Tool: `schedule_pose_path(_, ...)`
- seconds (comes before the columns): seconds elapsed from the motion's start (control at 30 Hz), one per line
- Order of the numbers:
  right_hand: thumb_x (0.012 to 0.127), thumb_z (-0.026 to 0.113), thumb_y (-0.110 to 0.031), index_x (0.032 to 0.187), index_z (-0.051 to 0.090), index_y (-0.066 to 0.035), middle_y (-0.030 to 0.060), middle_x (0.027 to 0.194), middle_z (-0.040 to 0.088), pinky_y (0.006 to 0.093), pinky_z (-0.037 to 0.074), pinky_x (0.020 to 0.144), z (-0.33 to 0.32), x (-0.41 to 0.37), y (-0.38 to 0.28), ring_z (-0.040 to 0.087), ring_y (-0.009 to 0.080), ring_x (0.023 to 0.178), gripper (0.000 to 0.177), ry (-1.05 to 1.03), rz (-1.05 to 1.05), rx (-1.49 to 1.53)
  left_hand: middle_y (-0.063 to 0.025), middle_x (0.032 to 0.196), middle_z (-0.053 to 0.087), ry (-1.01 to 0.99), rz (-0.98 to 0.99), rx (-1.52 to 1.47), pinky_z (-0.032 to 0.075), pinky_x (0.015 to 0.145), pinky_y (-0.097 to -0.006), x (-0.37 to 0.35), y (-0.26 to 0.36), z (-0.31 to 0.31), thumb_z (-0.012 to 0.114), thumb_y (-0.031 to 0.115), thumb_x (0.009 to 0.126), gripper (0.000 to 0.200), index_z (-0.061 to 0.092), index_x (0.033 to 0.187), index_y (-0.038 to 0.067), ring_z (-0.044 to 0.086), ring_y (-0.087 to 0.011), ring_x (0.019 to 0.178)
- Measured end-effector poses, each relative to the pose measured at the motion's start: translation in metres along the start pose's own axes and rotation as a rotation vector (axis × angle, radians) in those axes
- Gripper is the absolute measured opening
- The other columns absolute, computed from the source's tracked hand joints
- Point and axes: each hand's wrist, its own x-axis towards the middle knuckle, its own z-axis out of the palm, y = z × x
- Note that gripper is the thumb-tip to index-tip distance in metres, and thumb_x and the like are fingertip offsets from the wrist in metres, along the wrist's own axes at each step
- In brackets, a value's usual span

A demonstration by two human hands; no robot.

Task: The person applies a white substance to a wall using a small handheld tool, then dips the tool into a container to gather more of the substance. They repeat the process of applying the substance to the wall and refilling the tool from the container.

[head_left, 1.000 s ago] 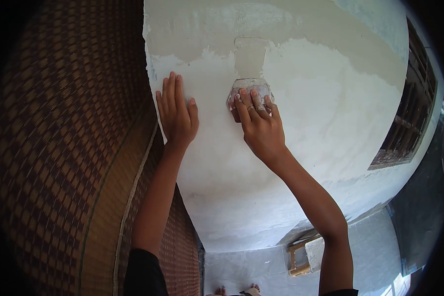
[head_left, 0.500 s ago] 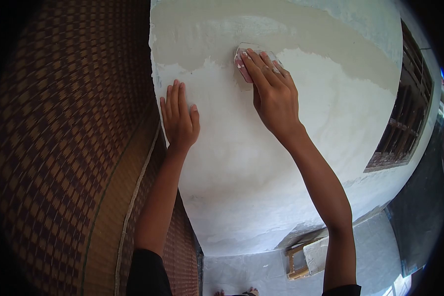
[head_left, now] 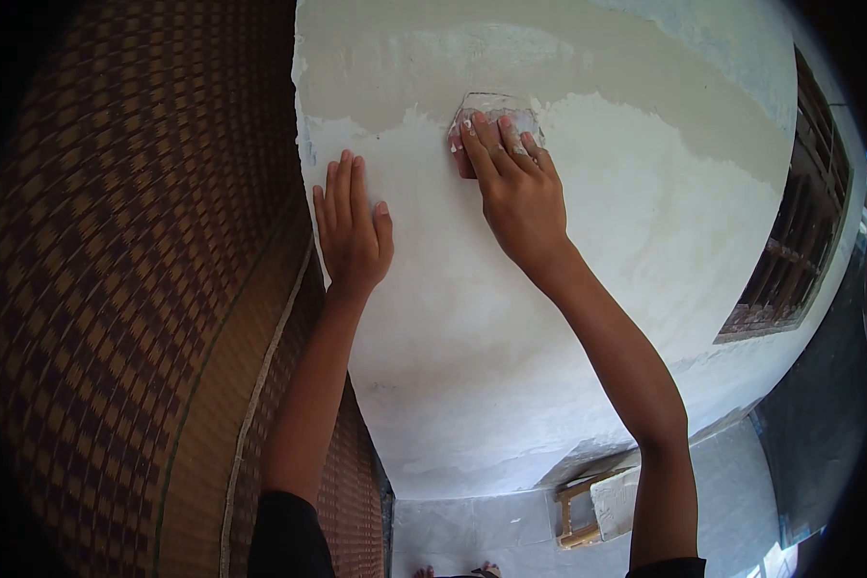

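My left hand (head_left: 353,233) lies flat against the white wall (head_left: 462,318), close to its left edge, fingers stretched upward and holding nothing. Higher and to the right, my right hand (head_left: 524,207) presses a flat, putty-smeared scraper (head_left: 460,160) against the wall, fingers spread over its face. The scraper has a reddish part on its left side, and its upper edge touches the lower border of a damp grey-beige putty band (head_left: 588,58). My fingers cover much of the scraper.
A woven brown mat (head_left: 116,241) hangs along the left side. At right is a barred window (head_left: 790,231). Below, a small wooden stool (head_left: 578,520) with a pale board (head_left: 615,503) stands on the grey tiled floor (head_left: 472,525), near bare feet.
My right hand and the scraper have moved slightly down and left on the wall. My left hand stays in place. The view has shifted a little.
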Motion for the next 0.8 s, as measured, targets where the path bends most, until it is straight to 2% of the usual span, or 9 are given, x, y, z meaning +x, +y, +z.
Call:
schedule_pose_path(0.1, 0.095, 0.062, -0.014, 0.124, 0.066, -0.003, 0.0156, 0.133, 0.065, 0.0467, 0.051, 0.100, 0.002, -0.006, -0.002, 0.065, 0.0311, 0.120, 0.032, -0.031, -0.013, -0.011, -0.0172, 0.160, 0.032, 0.005, 0.006, -0.018, 0.016, 0.122, -0.0563, 0.000, 0.001, 0.001, 0.045, 0.015, 0.098, 0.061, 0.029, 0.155, 0.000, 0.026, -0.0369, 0.150)
schedule_pose_path(0.4, 0.094, 0.063, -0.015, 0.123, 0.066, -0.002, 0.0150, 0.133, 0.065, 0.0465, 0.051, 0.099, 0.002, -0.038, -0.019, 0.067, 0.0299, 0.118, 0.032, -0.065, -0.002, -0.033, -0.0186, 0.159, 0.032, -0.005, 0.005, -0.032, 0.017, 0.121, -0.0569, 0.000, 0.001, -0.001, 0.044, 0.015, 0.098, 0.060, 0.030, 0.154, 0.000, 0.027, -0.0378, 0.149)
schedule_pose_path(0.53, 0.091, 0.064, -0.012, 0.127, 0.064, -0.004, 0.0133, 0.136, 0.063, 0.0467, 0.049, 0.102, -0.012, -0.060, -0.023, 0.065, 0.0290, 0.121, 0.037, -0.155, -0.009, 0.022, -0.0176, 0.160, 0.032, 0.008, 0.011, -0.012, 0.017, 0.122, -0.0557, -0.001, 0.000, 0.000, 0.046, 0.016, 0.097, 0.062, 0.031, 0.154, -0.001, 0.028, -0.0370, 0.149)
schedule_pose_path(0.63, 0.090, 0.064, -0.010, 0.129, 0.063, -0.005, 0.0138, 0.130, 0.067, 0.0474, 0.048, 0.103, -0.027, -0.064, -0.014, 0.064, 0.0291, 0.122, 0.039, -0.204, -0.031, 0.089, -0.0173, 0.160, 0.032, 0.005, 0.012, -0.011, 0.018, 0.121, -0.0555, 0.000, -0.001, 0.000, 0.046, 0.017, 0.097, 0.061, 0.032, 0.154, -0.001, 0.028, -0.0368, 0.149)
schedule_pose_path(0.73, 0.088, 0.064, -0.003, 0.127, 0.063, -0.005, 0.0145, 0.123, 0.069, 0.0441, 0.053, 0.097, -0.056, -0.046, -0.002, 0.067, 0.0306, 0.117, 0.039, -0.213, -0.031, 0.226, -0.0172, 0.160, 0.032, 0.007, 0.018, -0.027, 0.018, 0.121, -0.0567, -0.001, 0.001, -0.002, 0.046, 0.014, 0.097, 0.062, 0.029, 0.155, 0.000, 0.027, -0.0374, 0.149)
schedule_pose_path(0.8, 0.088, 0.063, 0.004, 0.123, 0.064, -0.004, 0.0161, 0.113, 0.072, 0.0397, 0.058, 0.085, -0.073, -0.023, 0.006, 0.070, 0.0319, 0.106, 0.036, -0.119, 0.259, 0.609, -0.0173, 0.160, 0.031, 0.001, 0.009, -0.019, 0.018, 0.121, -0.0564, 0.000, 0.001, -0.001, 0.045, 0.015, 0.097, 0.062, 0.029, 0.155, 0.000, 0.027, -0.0372, 0.150)
